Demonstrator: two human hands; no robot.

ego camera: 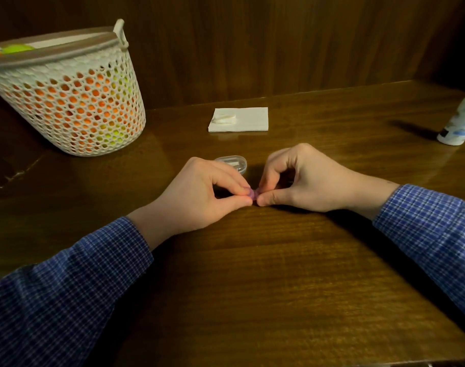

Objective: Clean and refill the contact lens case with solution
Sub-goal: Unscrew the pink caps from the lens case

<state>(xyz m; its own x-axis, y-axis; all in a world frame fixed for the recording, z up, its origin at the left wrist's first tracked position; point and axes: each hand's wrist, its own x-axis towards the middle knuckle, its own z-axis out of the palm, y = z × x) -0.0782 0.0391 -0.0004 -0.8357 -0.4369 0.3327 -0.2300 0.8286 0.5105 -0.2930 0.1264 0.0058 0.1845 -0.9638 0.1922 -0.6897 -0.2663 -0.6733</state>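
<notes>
Low over the glossy dark wooden table, a small purple plastic contact lens case sits pinched between both hands near the middle of the view. The left hand grips the case's left end with thumb and curled forefinger, the heel of the hand resting on the wood. The right hand pinches the right end the same way, its other fingers curled in above. Only a sliver of purple shows between the fingertips, so whether the case's lids are on cannot be told.

Just behind the left hand's knuckles lies a clear plastic oblong box, partly hidden by them. Farther back rests a folded white paper napkin with a round white cotton pad on its left part. At the right edge stands a white bottle of solution, well apart from the hands. On the left stands a white perforated plastic basket, orange and yellow-green contents showing through its holes. Both forearms wear blue checked sleeves.
</notes>
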